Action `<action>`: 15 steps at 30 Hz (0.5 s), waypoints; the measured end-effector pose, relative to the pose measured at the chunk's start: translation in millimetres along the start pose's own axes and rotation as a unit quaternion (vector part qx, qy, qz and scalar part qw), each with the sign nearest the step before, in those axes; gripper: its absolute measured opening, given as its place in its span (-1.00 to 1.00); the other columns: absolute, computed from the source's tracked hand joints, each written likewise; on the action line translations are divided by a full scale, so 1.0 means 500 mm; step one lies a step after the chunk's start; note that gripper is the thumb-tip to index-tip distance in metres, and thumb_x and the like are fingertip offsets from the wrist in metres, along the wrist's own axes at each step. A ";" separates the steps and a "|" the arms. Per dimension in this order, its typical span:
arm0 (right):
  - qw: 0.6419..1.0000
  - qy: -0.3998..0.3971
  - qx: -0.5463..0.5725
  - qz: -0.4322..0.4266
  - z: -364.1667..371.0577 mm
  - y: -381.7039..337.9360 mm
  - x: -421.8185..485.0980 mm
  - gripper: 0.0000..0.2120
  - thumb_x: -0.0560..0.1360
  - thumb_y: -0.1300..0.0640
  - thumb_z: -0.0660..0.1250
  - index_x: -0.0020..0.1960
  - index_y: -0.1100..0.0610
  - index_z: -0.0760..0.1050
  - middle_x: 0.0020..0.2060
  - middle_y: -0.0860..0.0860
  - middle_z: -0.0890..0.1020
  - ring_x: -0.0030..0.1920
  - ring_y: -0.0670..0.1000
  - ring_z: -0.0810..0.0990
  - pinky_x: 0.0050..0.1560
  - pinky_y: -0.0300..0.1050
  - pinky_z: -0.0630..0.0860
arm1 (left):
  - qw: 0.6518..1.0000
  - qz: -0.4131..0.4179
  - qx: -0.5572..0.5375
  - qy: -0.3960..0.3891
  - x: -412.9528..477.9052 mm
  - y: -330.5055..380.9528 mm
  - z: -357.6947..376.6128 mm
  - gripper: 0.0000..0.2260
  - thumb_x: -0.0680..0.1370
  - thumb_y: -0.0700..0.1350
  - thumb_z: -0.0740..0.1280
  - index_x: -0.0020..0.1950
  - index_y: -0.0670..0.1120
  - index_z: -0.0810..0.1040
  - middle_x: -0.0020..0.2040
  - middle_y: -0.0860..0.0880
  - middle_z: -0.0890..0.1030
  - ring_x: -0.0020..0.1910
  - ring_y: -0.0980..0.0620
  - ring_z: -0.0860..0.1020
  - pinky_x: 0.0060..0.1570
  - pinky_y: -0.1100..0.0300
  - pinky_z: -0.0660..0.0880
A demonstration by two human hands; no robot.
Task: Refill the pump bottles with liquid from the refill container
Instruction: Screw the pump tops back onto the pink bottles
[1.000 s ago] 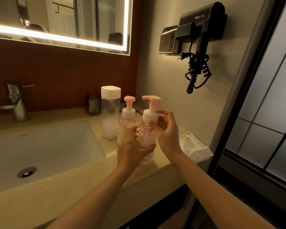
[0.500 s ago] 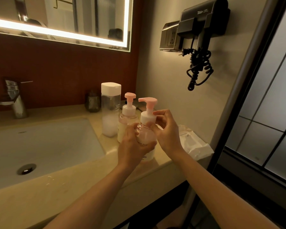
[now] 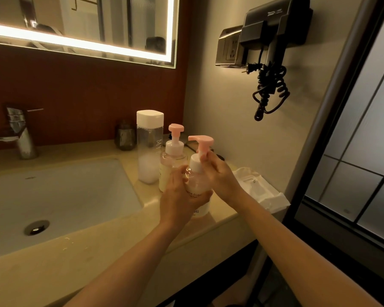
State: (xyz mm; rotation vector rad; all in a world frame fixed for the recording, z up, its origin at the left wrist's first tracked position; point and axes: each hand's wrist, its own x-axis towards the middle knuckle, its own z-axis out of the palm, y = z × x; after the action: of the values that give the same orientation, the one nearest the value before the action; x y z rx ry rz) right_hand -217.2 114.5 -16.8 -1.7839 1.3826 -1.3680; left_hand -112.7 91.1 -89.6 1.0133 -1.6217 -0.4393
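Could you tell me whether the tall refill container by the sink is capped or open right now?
Capped. The refill container stands upright on the counter with its white cap seated on top, untouched by either hand.

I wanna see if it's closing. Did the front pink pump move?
Yes, downward: the front pump was level with the back bottle's pump, and now it sits lower.

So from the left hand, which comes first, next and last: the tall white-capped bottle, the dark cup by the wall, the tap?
1. Tall white-capped bottle: just up and to the left of the left hand, standing at the sink's right edge.
2. Dark cup: farther back, against the red wall.
3. Tap: farthest, far left, behind the sink.
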 end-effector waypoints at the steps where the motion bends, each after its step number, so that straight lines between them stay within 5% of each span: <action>1: 1.000 0.007 0.004 -0.004 0.000 0.002 -0.004 -0.64 0.59 0.00 0.08 0.35 0.05 0.32 0.04 -0.12 0.49 -0.01 -0.11 0.54 -0.13 -0.42 0.49 | 1.000 0.001 0.001 0.000 0.000 0.000 0.000 -0.29 0.26 0.14 0.49 0.31 -0.01 0.29 0.12 0.03 0.53 0.00 0.07 0.53 -0.12 0.11 0.55; 7: 0.991 0.097 -0.081 -0.052 -0.007 0.007 0.007 -0.76 0.48 -0.05 0.29 0.07 0.04 0.39 -0.05 -0.13 0.52 -0.08 -0.12 0.53 -0.21 -0.47 0.46 | 1.000 -0.004 0.000 -0.005 -0.001 0.001 0.000 -0.28 0.25 0.14 0.50 0.32 0.00 0.28 0.16 0.02 0.52 0.03 0.05 0.53 -0.06 0.10 0.55; 11: 0.998 0.029 -0.055 -0.005 0.009 -0.002 0.024 -0.67 0.57 0.05 0.16 0.28 0.14 0.25 0.16 0.07 0.46 0.15 0.06 0.50 0.11 -0.09 0.51 | 1.000 0.001 -0.002 -0.007 -0.001 0.001 -0.002 -0.27 0.24 0.17 0.47 0.32 -0.01 0.28 0.15 0.03 0.52 0.02 0.07 0.53 -0.10 0.15 0.53; 15: 0.999 -0.002 -0.046 -0.020 0.008 0.005 0.010 -0.64 0.59 0.01 0.06 0.34 0.09 0.29 0.09 -0.02 0.49 0.13 0.02 0.52 0.08 -0.18 0.49 | 1.000 0.004 0.003 -0.003 -0.002 0.002 -0.001 -0.27 0.25 0.15 0.48 0.32 -0.04 0.30 0.15 0.02 0.52 0.02 0.07 0.53 -0.11 0.19 0.50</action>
State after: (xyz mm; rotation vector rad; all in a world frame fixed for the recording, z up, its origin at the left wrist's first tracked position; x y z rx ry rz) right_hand -214.6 108.2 -18.3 -1.8816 1.4366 -1.3389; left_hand -112.6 92.4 -89.3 1.0105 -1.6328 -0.4313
